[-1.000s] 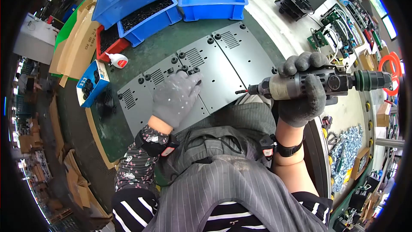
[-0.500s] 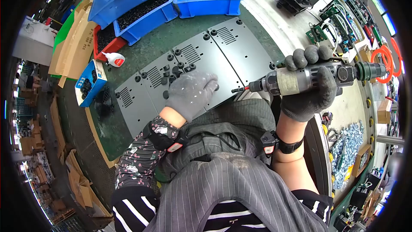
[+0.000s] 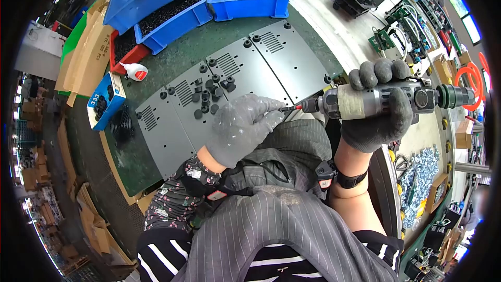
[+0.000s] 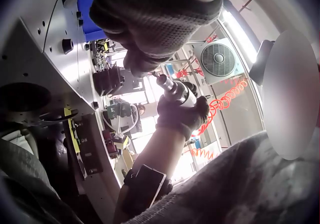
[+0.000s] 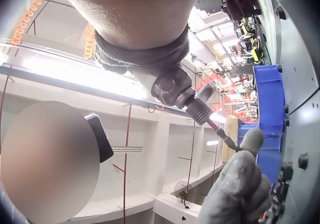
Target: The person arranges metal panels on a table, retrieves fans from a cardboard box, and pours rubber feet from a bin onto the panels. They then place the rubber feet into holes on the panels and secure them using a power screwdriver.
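Note:
Gloved in grey, my left hand [image 3: 242,128] reaches right over the front edge of the grey perforated panels [image 3: 255,77], finger and thumb at the tip of the driver bit [image 3: 298,107]. The right wrist view shows that left hand [image 5: 235,189] pinching a small dark piece [image 5: 238,148] at the bit's tip; whether it is a screw I cannot tell. My right hand [image 3: 378,120] grips the power driver [image 3: 350,102] level, bit pointing left. Several loose black round feet [image 3: 205,95] lie on the panels, left of centre; others stand near the panel edges.
Behind the panels are a blue bin of small black parts [image 3: 169,16], another blue bin [image 3: 250,8] and a red bin [image 3: 117,62]. A white bottle [image 3: 135,71] and a blue box [image 3: 107,102] stand left. Circuit boards [image 3: 391,44] and a red coiled hose [image 3: 466,81] are right.
My left hand has moved right from the loose black feet to the bit's tip, uncovering the feet. The driver, still gripped in my right hand, has shifted only slightly.

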Motion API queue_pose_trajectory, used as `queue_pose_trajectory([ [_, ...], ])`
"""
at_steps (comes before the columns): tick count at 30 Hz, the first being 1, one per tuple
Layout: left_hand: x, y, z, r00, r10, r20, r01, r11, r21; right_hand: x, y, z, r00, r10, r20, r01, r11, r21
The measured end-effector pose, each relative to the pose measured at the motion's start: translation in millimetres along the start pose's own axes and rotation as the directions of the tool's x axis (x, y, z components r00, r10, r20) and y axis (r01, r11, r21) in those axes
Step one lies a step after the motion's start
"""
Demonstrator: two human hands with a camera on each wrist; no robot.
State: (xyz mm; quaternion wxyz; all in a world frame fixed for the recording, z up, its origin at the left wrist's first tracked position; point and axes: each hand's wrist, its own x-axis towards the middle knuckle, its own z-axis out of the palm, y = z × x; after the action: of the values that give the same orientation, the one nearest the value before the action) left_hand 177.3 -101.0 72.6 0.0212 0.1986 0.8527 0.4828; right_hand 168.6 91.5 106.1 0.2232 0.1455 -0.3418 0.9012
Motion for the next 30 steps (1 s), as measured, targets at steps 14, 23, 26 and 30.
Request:
queue_pose_trajectory([
  [14, -4.9, -1.2, -2.0, 0.989, 0.147, 0.031, -0.15, 0.948, 0.28, -5.9, 2.5, -3.4, 0.962, 0.024, 0.27, -0.001, 0.996, -0.085],
  [23, -5.1, 7.7, -17.3, 0.992, -0.002, 0.127, -0.024, 0.98, 0.199, 0.6, 8.3, -18.9, 0.985, 0.096, 0.146, -0.127, 0.967, 0.222],
  [26, -4.9, -6.0, -22.0, 0.998, -0.032, 0.06, 0.012, 0.952, 0.307, 1.1, 13.0, -32.1, 0.987, 0.158, -0.034, -0.143, 0.951, 0.274],
  [30, -3.2, -28.4, -13.2, 0.999, -0.051, -0.003, 0.047, 0.89, 0.453, 3.1, 8.9, -45.0, 0.973, 0.152, -0.171, -0.114, 0.971, 0.211],
])
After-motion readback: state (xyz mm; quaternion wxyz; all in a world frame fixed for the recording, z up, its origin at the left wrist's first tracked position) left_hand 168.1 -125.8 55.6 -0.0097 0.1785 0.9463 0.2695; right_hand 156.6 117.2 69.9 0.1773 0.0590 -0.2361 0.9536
